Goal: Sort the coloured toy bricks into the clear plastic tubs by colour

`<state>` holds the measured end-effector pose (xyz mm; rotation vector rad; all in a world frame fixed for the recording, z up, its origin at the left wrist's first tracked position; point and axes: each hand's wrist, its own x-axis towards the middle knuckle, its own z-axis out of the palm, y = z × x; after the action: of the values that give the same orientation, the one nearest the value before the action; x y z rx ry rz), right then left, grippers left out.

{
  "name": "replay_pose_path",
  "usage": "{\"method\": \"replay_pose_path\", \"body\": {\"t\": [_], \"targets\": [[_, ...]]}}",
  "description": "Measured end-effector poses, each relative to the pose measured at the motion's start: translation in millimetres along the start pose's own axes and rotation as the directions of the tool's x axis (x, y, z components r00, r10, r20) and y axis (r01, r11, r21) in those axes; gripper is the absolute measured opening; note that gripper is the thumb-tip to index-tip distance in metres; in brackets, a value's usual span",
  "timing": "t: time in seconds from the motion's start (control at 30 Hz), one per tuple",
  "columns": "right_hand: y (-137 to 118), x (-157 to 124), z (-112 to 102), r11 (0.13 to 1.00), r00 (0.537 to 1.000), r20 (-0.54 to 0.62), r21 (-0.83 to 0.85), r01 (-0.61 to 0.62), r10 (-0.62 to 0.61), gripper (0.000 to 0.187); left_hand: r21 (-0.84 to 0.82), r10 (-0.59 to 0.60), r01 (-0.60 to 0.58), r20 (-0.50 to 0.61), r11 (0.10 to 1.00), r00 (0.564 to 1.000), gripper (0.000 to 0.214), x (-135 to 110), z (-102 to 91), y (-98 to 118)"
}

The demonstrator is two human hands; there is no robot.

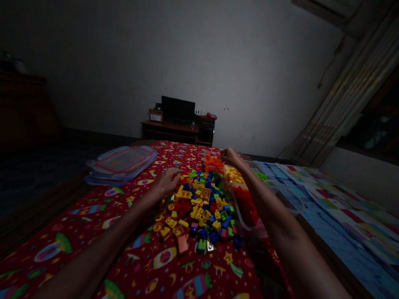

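A heap of small plastic building blocks [199,207] in yellow, blue, red and green lies on a red patterned cloth [93,224]. My left hand [165,182] rests at the heap's left edge, fingers stretched toward yellow blocks, holding nothing that I can see. My right hand [230,157] reaches over a clear container of orange blocks [213,162], its fingers curled; whether it holds a block is hidden. Beside my right forearm stand clear containers with yellow blocks [234,174] and red blocks [247,205].
Stacked clear lids [121,164] lie at the far left of the cloth. A striped mat [336,207] covers the floor at right. A low wooden stand with a dark screen [177,120] is against the far wall. The room is dim.
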<state>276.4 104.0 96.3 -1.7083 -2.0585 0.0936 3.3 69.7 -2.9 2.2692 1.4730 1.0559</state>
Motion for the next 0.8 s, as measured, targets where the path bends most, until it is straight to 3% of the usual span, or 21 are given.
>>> {"method": "replay_pose_path", "body": {"t": [0.1, 0.2, 0.33, 0.4, 0.6, 0.8], "targets": [[-5, -23, 1, 0.992, 0.991, 0.099, -0.072, 0.099, -0.092, 0.021, -0.002, 0.019, -0.019, 0.087, 1.000, 0.996, 0.054, -4, 10.6, -1], [-18, -49, 7, 0.965, 0.950, 0.220, -0.091, 0.246, -0.221, 0.022, -0.044, 0.099, -0.092, 0.187, 0.995, 0.977, 0.058, -8, 17.0, 3], [-38, -84, 20, 0.913, 0.879, 0.266, 0.018, 0.407, -0.397, 0.028, -0.048, 0.178, -0.171, 0.247, 0.984, 0.953, 0.046, -9, 12.6, 9], [-45, -99, 29, 0.906, 0.866, 0.281, 0.038, 0.421, -0.414, 0.037, -0.039, 0.178, -0.174, 0.269, 0.984, 0.947, 0.038, -8, 7.9, 13], [-43, -125, 49, 0.931, 0.916, 0.233, -0.085, 0.355, -0.328, 0.038, 0.052, 0.228, -0.253, 0.286, 0.966, 0.931, 0.036, -10, 4.0, 27], [-36, -131, 38, 0.956, 0.956, 0.053, -0.046, 0.290, -0.288, 0.035, 0.236, 0.197, -0.302, 0.384, 0.924, 0.902, 0.049, -17, -4.8, 31]]}}
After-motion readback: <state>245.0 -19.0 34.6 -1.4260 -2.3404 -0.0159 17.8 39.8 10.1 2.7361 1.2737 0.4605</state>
